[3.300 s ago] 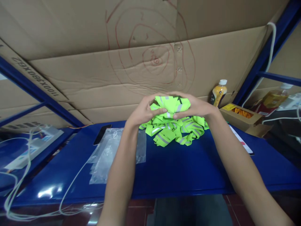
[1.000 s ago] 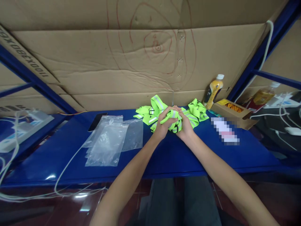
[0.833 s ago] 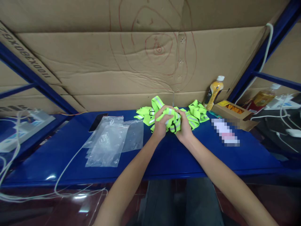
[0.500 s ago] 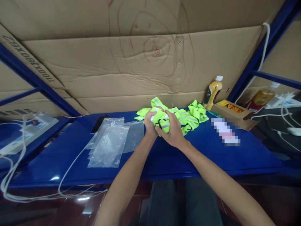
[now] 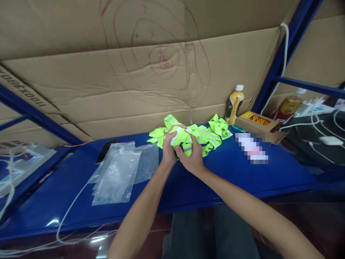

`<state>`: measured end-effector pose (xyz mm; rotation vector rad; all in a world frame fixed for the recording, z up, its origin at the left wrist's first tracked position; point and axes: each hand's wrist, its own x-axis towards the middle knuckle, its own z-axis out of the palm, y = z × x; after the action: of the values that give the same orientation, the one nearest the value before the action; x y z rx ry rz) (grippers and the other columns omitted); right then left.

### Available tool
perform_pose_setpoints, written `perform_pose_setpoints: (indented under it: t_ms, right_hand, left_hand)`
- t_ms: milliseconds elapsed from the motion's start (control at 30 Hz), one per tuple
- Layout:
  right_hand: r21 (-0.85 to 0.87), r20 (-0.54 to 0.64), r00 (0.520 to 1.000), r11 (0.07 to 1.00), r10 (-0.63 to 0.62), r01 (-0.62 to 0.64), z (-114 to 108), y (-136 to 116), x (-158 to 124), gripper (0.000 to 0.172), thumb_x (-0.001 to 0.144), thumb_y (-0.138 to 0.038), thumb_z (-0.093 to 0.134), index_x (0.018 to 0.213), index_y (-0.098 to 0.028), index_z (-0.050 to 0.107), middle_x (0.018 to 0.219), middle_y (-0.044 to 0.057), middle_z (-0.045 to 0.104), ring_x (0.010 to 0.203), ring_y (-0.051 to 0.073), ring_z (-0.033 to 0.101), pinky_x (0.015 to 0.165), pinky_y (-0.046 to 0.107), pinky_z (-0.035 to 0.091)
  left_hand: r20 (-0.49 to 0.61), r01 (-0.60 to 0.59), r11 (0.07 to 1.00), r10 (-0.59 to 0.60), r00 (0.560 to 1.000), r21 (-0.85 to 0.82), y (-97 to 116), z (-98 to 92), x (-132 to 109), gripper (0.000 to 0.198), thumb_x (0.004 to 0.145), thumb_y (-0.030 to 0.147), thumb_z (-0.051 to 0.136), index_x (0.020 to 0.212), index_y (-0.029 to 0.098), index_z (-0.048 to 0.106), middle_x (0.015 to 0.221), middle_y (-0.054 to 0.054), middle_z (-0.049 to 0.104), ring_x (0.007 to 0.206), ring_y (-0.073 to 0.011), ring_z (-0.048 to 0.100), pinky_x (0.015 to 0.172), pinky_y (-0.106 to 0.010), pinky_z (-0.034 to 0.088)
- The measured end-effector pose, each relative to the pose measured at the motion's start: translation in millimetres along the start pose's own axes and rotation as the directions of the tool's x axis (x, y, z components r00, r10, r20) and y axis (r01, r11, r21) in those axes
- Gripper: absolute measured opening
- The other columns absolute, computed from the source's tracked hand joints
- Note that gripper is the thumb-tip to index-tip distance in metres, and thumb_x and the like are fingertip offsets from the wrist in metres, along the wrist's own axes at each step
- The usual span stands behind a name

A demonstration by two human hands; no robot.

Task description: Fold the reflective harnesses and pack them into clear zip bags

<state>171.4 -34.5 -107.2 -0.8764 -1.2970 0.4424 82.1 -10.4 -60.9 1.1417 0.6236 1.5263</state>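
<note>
1. Yellow-green reflective straps with silver-grey bands were bunched into a compact bundle over the counter; whether its underside touched the surface could not be told.
2. The left hand cupped the bundle's left side, while the right hand wrapped its right side, thumb toward the left hand. The grip of both was closed around the bundle.
3. Loose straps of the same kind lay in a tangled pile behind the hands, spreading to either side.
4. Clear plastic bags overlapped one another to the left, near a black smartphone.
5. A white-capped bottle stood at the right rear, beside a cardboard box holding orange items.
6. Red rings marked the cardboard panel behind.
</note>
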Motion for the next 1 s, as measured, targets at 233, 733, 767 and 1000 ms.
perform_pose_setpoints:
  t_ms: [233,733,767,1000]
  right_hand:
    - [-0.049,0.036,0.999,0.999,-0.018,0.020,-4,2,6,0.063,0.074,-0.062,0.084,0.117,-0.022,0.060,0.104,0.008,0.079,0.090,0.026,0.076,0.085,0.040,0.063]
    - [-0.457,0.221,0.936,0.819,-0.273,0.346,-30,49,38,0.066,0.088,-0.069,0.069,0.129,-0.019,0.055,0.113,0.016,0.067,0.105,0.036,0.068,0.090,0.050,0.059]
    - [-0.470,0.229,0.929,0.803,-0.289,0.366,-30,50,38,0.066,0.090,-0.068,0.068,0.130,-0.018,0.055,0.113,0.017,0.067,0.106,0.036,0.067,0.091,0.051,0.059]
    - [-0.517,0.278,0.918,0.761,-0.282,0.391,-31,43,40,0.069,0.095,-0.065,0.066,0.139,-0.013,0.054,0.118,0.022,0.065,0.113,0.041,0.064,0.100,0.058,0.055]
  left_hand:
    - [0.053,0.092,0.983,-0.084,0.995,-0.160,-4,4.4,-3,0.038,0.077,0.050,0.067,0.097,0.018,0.076,0.115,-0.012,0.079,0.131,-0.0381,0.066,0.112,-0.047,0.051]
    - [-0.135,0.215,0.969,-0.230,0.964,-0.119,-16,10.1,2,0.043,0.072,0.038,0.098,0.103,0.015,0.078,0.107,-0.011,0.082,0.114,-0.0292,0.077,0.101,-0.040,0.062]
    - [-0.138,0.216,0.971,-0.230,0.963,-0.106,-14,10.8,1,0.045,0.070,0.039,0.099,0.101,0.015,0.078,0.104,-0.010,0.082,0.113,-0.0293,0.077,0.100,-0.039,0.063]
    - [-0.143,0.200,0.980,-0.201,0.969,-0.020,-8,14.2,-6,0.049,0.065,0.049,0.101,0.088,0.015,0.074,0.091,-0.010,0.080,0.109,-0.0310,0.077,0.091,-0.038,0.064]
